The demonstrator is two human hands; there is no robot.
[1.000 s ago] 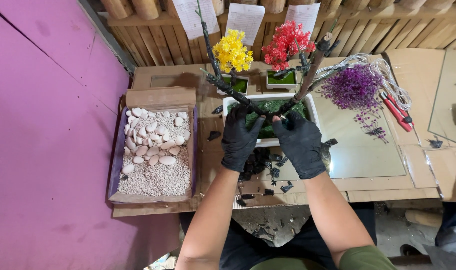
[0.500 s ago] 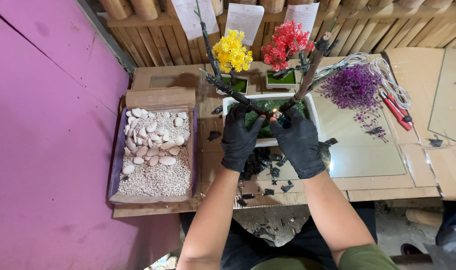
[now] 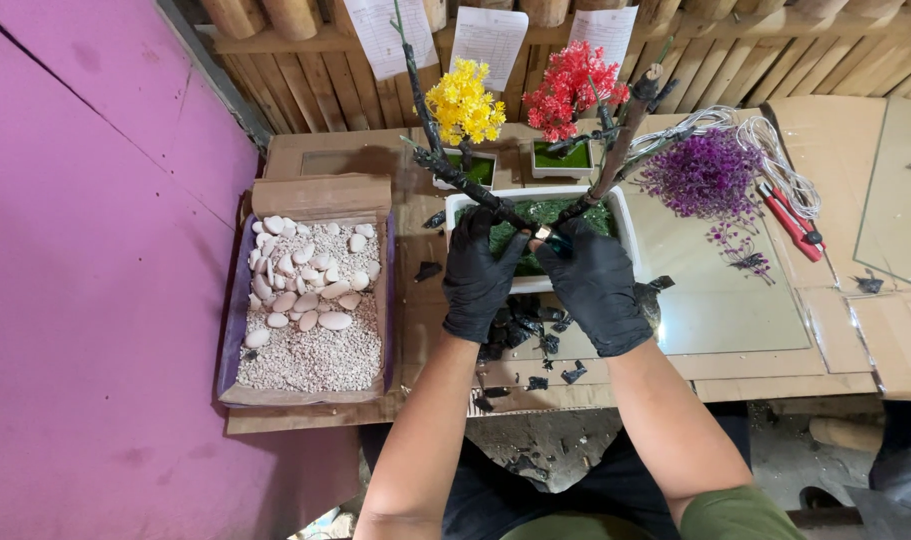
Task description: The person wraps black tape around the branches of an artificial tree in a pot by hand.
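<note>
Two gloved hands meet over a white rectangular planter (image 3: 630, 228) lined with green moss, and both are closed around the base of a dark forked branch (image 3: 475, 190) where its two arms join. The left hand (image 3: 480, 280) wraps the lower stem from the left, the right hand (image 3: 595, 285) pinches it from the right, and their fingertips touch just above the moss; a small shiny ring or band (image 3: 543, 234) shows between them, though what it is cannot be told. One arm of the fork rises left toward the yellow flower tree (image 3: 463, 100), the other rises right beside the red flower tree (image 3: 572, 85). To do this well, the grip should sit low at the fork, so the long arms do not lever the base about, and both should stay upright rather than leaning onto the two small finished pots behind. Pressing straight down into the moss seems safer than twisting, which could tear the lining. Black scraps (image 3: 520, 325) lie on the table (image 3: 735, 365) just below the wrists, a box of white pebbles (image 3: 310, 310) sits to the left, and a purple flower sprig (image 3: 700, 175) with red cutters (image 3: 790, 220) lies to the right, well apart from the work.
</note>
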